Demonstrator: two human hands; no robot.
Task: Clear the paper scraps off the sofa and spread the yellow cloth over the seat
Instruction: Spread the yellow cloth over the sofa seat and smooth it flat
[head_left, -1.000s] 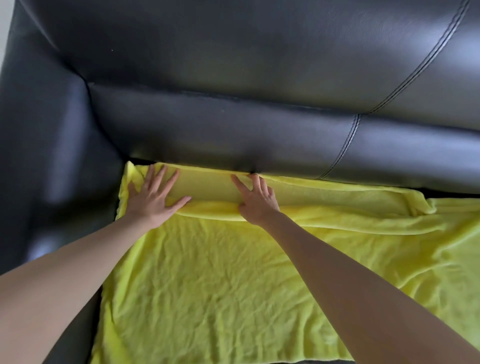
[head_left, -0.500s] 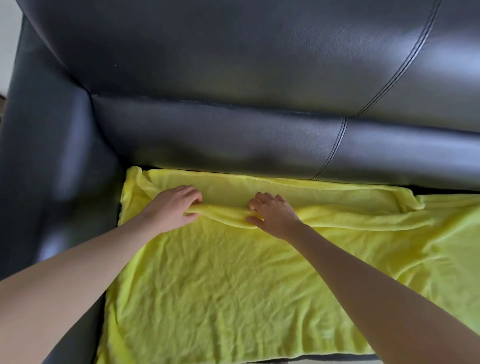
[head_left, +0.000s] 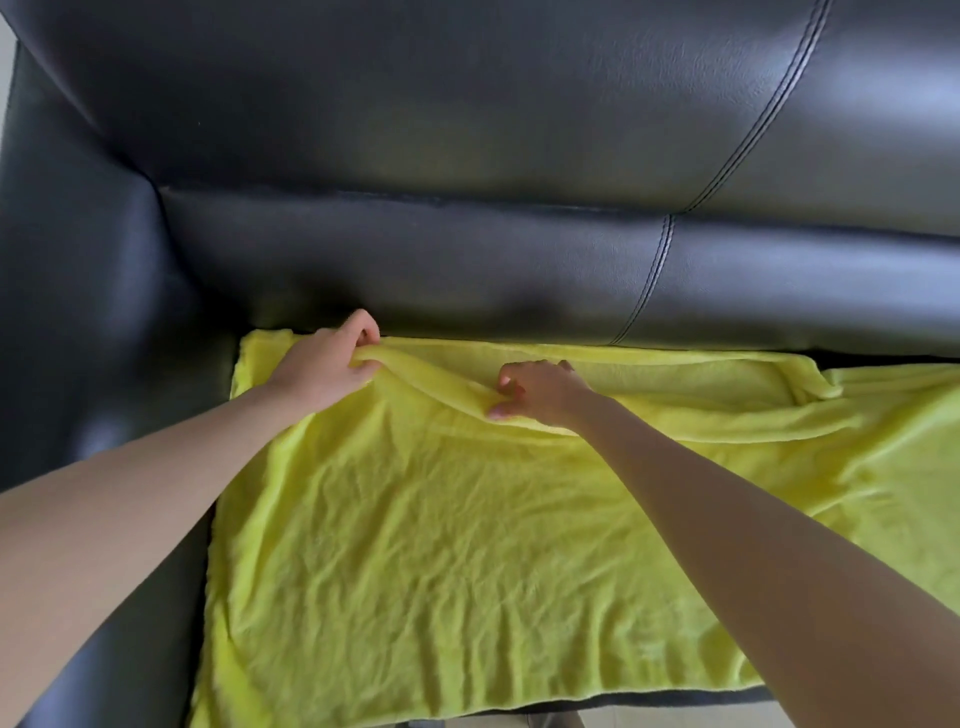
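So the yellow cloth (head_left: 441, 561) is laid flat over the seat of the black sofa (head_left: 467, 156), long axis running left-right along the backrest, wrinkled, with its back edge bunched into a raised fold. That fold is pinched by the left hand (head_left: 324, 366) near the left corner, fingers curled tight. It's also gripped by the right hand (head_left: 540, 389), fingers curled on it.

Backrest (head_left: 467, 270) blocks ahead; armrest (head_left: 93, 312) blocks left.
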